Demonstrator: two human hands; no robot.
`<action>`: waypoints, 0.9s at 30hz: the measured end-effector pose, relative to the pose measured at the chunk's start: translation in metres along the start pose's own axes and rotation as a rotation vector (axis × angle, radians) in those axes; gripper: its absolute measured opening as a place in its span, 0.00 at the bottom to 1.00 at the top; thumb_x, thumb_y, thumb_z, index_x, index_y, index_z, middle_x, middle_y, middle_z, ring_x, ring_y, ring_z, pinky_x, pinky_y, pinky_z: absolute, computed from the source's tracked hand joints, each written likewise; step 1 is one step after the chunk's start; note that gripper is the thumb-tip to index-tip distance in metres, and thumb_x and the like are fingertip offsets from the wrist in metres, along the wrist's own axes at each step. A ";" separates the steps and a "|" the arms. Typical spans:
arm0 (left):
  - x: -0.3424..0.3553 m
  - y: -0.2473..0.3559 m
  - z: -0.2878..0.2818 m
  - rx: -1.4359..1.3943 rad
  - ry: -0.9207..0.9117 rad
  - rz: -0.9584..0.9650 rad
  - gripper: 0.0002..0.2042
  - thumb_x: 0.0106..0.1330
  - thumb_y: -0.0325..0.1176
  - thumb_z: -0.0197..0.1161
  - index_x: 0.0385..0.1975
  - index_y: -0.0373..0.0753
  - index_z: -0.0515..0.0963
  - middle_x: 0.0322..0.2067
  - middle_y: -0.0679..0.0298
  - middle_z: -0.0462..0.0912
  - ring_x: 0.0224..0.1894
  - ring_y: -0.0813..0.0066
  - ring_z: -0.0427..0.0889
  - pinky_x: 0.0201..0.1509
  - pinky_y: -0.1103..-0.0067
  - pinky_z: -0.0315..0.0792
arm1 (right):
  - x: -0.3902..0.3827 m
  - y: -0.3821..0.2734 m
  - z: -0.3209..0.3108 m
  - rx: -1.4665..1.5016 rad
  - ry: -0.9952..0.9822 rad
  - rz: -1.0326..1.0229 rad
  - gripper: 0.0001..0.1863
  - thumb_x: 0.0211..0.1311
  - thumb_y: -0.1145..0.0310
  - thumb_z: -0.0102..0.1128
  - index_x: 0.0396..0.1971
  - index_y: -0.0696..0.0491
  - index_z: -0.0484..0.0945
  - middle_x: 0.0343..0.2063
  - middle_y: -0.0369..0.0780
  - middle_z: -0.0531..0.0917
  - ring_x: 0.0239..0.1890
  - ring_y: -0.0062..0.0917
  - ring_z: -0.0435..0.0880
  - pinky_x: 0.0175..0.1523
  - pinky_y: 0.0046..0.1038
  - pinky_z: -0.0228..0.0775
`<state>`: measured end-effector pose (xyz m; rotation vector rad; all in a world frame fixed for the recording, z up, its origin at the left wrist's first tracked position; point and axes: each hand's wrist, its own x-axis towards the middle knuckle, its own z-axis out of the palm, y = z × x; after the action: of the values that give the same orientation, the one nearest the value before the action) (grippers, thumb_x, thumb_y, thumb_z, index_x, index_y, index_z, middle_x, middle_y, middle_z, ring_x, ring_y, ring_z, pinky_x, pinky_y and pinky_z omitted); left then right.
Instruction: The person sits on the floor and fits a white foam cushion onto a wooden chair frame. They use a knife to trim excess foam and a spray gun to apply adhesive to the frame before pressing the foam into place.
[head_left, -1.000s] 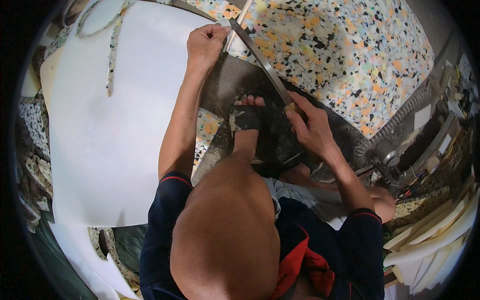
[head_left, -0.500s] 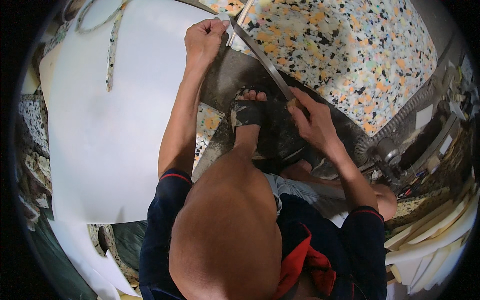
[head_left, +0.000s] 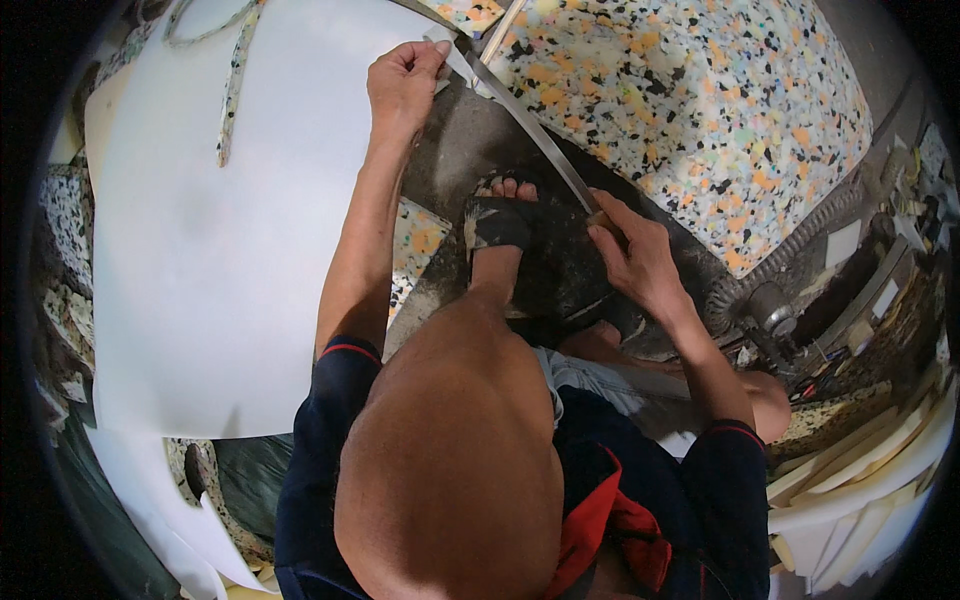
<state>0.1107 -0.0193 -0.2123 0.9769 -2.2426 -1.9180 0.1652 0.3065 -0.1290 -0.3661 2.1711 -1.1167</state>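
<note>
My right hand (head_left: pixel 638 252) is closed around the short wooden handle of a long knife (head_left: pixel 540 143). Its narrow metal blade slants up and left to the far end of my left hand. My left hand (head_left: pixel 400 92) pinches a thin white strip (head_left: pixel 458 62) between thumb and fingers. The blade's tip end lies right beside that strip; whether it touches is hard to tell. To the left of my left forearm spreads a big white sheet (head_left: pixel 235 280). On the right lies a speckled foam sheet (head_left: pixel 690 110) in orange, black and white.
A speckled strip (head_left: pixel 230 110) lies on the white sheet. A smaller speckled piece (head_left: pixel 418 240) shows near my sandalled foot (head_left: pixel 500 215). Right of it are a ribbed hose (head_left: pixel 810 232) and a metal fitting (head_left: pixel 770 310). Foam offcuts (head_left: pixel 860 470) pile up at the lower right.
The knife and my right hand have moved slightly right and toward me. More of the white strip shows between my left hand and the blade. My left hand has barely moved.
</note>
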 end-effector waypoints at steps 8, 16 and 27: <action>-0.004 0.003 -0.001 -0.036 0.003 -0.004 0.10 0.69 0.35 0.66 0.34 0.32 0.83 0.25 0.69 0.81 0.25 0.84 0.72 0.31 0.83 0.68 | 0.012 0.003 -0.004 -0.088 0.012 -0.115 0.24 0.63 0.74 0.62 0.60 0.56 0.73 0.35 0.49 0.85 0.37 0.45 0.85 0.40 0.38 0.75; -0.023 0.007 0.002 0.390 -0.095 0.061 0.17 0.61 0.45 0.73 0.33 0.33 0.85 0.24 0.66 0.83 0.27 0.78 0.78 0.35 0.79 0.73 | 0.008 -0.003 -0.009 -0.036 -0.010 -0.086 0.24 0.63 0.74 0.62 0.59 0.56 0.73 0.35 0.49 0.85 0.37 0.45 0.85 0.41 0.39 0.76; -0.020 0.002 -0.001 0.451 -0.094 -0.020 0.11 0.61 0.37 0.68 0.32 0.34 0.86 0.23 0.63 0.84 0.25 0.77 0.78 0.34 0.76 0.73 | 0.009 -0.004 -0.009 -0.136 -0.010 -0.106 0.24 0.63 0.73 0.62 0.60 0.53 0.72 0.35 0.47 0.85 0.37 0.44 0.85 0.40 0.41 0.75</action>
<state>0.1266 -0.0106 -0.2029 0.9630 -2.8016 -1.5190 0.1522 0.3048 -0.1256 -0.5520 2.2471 -1.0243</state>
